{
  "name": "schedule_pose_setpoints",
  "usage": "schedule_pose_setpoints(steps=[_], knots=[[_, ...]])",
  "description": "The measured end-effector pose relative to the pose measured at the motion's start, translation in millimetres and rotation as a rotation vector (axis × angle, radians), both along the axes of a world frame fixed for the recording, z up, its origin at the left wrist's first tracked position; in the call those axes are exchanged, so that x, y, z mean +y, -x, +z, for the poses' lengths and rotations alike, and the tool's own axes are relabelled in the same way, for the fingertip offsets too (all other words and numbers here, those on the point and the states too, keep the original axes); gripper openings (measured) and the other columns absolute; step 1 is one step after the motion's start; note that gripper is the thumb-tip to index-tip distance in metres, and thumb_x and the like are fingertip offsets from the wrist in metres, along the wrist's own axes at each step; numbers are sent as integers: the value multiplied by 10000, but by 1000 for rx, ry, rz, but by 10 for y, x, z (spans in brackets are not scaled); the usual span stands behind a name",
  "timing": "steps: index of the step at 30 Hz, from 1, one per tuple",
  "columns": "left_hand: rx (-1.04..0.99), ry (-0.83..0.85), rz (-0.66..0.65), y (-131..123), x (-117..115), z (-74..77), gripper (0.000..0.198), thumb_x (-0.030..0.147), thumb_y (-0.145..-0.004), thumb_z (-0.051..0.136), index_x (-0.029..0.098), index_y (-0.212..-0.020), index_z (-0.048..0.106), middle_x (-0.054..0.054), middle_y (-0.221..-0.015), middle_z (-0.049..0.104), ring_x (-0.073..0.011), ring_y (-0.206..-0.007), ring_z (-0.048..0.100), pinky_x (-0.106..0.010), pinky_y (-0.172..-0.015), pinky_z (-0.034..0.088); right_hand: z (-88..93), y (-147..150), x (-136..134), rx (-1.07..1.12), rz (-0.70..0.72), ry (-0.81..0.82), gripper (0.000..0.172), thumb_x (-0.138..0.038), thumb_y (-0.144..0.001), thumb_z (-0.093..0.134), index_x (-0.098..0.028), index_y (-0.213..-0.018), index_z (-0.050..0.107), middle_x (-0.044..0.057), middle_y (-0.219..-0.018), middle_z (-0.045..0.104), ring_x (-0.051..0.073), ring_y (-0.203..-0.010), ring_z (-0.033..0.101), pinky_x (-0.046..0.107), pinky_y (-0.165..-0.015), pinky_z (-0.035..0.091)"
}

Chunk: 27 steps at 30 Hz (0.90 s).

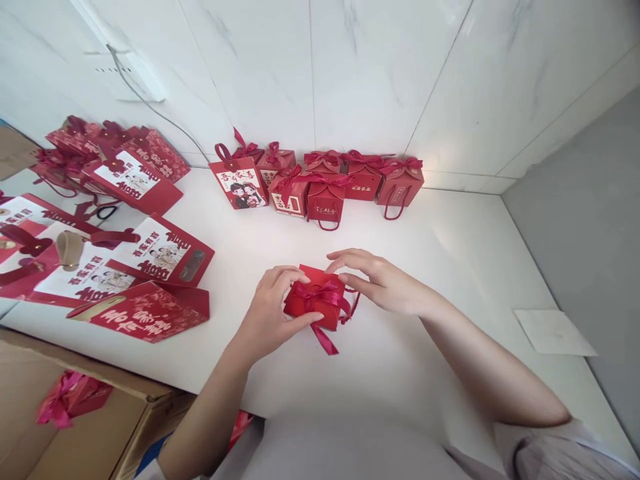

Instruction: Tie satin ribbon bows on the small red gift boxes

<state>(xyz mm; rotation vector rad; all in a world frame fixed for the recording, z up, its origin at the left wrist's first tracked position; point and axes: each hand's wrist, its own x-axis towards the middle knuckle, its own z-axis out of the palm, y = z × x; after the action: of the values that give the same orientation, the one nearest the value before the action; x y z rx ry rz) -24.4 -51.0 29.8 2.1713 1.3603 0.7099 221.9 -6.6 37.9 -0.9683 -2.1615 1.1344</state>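
A small red gift box [314, 308] with a dark pink ribbon bow [320, 292] on top sits on the white table in front of me. My left hand [273, 313] grips its left side, with the thumb along the near edge and the fingers on the far edge. At its far right corner, my right hand [377, 280] holds the edge lightly between thumb and fingertips. A red cord handle [355, 303] sticks out from the right side, below my right hand. One ribbon tail [326, 340] hangs toward me.
Several ribbon-tied red boxes [326, 203] stand along the tiled wall, beside a red printed bag [243, 187]. More red bags [160, 250] crowd the table's left. A cardboard box [90, 433] at lower left contains a red ribboned box [83, 397]. White paper [553, 332] lies at right.
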Motion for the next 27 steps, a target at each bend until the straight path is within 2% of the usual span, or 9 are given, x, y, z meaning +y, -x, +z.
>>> schedule_pose_setpoints(steps=[3,6,12,18,24,27], knots=[[-72,77,-21,38,27,-5,446,342,-750,764,262,-1117,523,-90,-1235,538,-271,-1206,489,-446,-943,493,-63,44,17,42,74,29,232,-288,-951,512,-299,-1142,643,60,-1380,521,249,-1328,450,465,-1069,402],[-89,90,-57,95,101,-5,415,353,-729,784,242,-1036,529,-85,-1214,542,-258,-1207,488,-442,-1007,454,-117,93,29,82,104,38,136,-233,-921,558,-266,-1014,652,64,-1388,513,250,-1299,477,456,-1038,427],[-36,134,-197,168,249,37,145,318,-851,650,212,-841,552,-84,-1239,520,-232,-1217,479,-403,-1009,450,-162,136,35,58,90,1,16,-242,-901,591,-228,-903,600,85,-1360,522,239,-1275,485,420,-1001,442],[108,69,-222,171,323,110,209,381,-804,696,217,-833,571,-89,-1340,484,-264,-1302,416,-431,-1042,438,-161,105,50,28,120,47,98,-294,-862,647,-228,-882,578,85,-1348,529,251,-1256,493,431,-1005,433],[85,77,-445,141,464,117,278,361,-763,746,195,-658,549,-68,-1446,445,-293,-1399,327,-455,-1098,404,-155,112,65,116,179,121,143,-327,-869,648,-220,-817,568,64,-1380,517,239,-1301,464,403,-1023,416],[35,121,-474,129,509,78,269,356,-751,760,190,-649,574,-69,-1466,425,-302,-1420,297,-468,-1122,381,-162,115,75,135,210,112,125,-327,-887,630,-223,-848,574,72,-1339,549,237,-1370,387,415,-1065,377]])
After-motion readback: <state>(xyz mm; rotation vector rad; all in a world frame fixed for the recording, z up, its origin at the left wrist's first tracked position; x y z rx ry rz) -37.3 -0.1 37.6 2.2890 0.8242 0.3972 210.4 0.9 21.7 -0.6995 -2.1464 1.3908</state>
